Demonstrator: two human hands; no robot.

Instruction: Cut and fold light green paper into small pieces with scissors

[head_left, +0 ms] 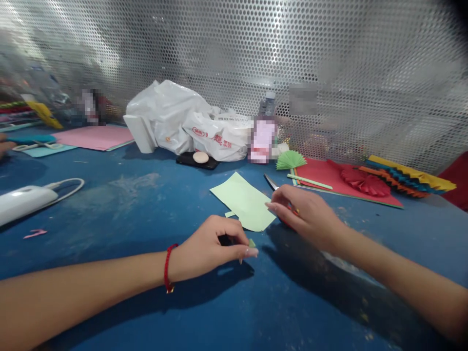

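Observation:
My left hand (215, 243), with a red cord bracelet (167, 268) at the wrist, pinches a small scrap of green paper (252, 243) between thumb and forefinger. Just beyond it a pale green sheet of paper (243, 200) lies on the blue table, with a short green strip (230, 214) by its lower left edge. My right hand (303, 207) is closed, its fingertips at the sheet's right edge; whether they hold anything is hidden. Partly beneath this hand lie scissors, their blade (271, 182) pointing away from me and their orange handle mostly covered.
White plastic bags (171, 117), a phone (262, 141) and a bottle (269, 102) stand along the perforated metal wall. Right of them are a green paper fan (290, 160), red sheets (318, 173) and pleated paper (413, 175). A white device (27, 201) and another person's hand (5, 146) are at left.

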